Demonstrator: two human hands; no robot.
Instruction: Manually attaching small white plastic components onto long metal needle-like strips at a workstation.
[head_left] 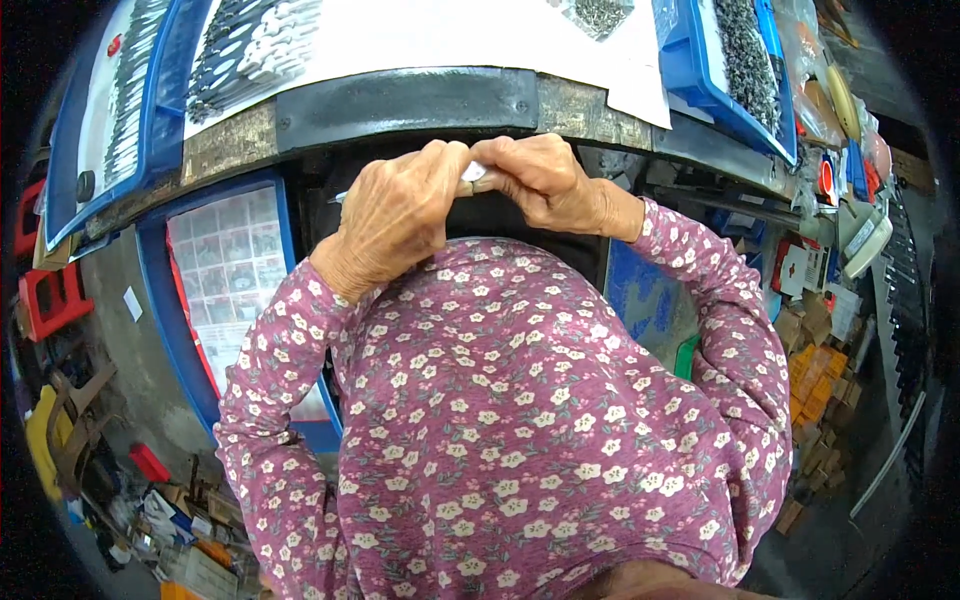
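My left hand [395,212] and my right hand [545,182] meet just in front of the bench's near edge, close to my body. Both have their fingers closed in a pinch. Between the fingertips shows a small white piece [473,172], mostly covered, so its kind is hidden. A thin pale end [340,198] pokes out at the left side of my left hand. Beyond my hands, on a white sheet [420,35], lie a heap of small white parts [280,42] and dark oval parts [225,50]. A pile of tiny grey metal pieces [600,14] sits farther right.
A blue tray of long silvery parts [135,110] stands at left, another blue tray with small dark parts [745,75] at right. Below the bench's dark edge strip [410,108] is a blue tray with a compartment box [228,260]. Red stools [55,300] and small cartons [815,390] flank me.
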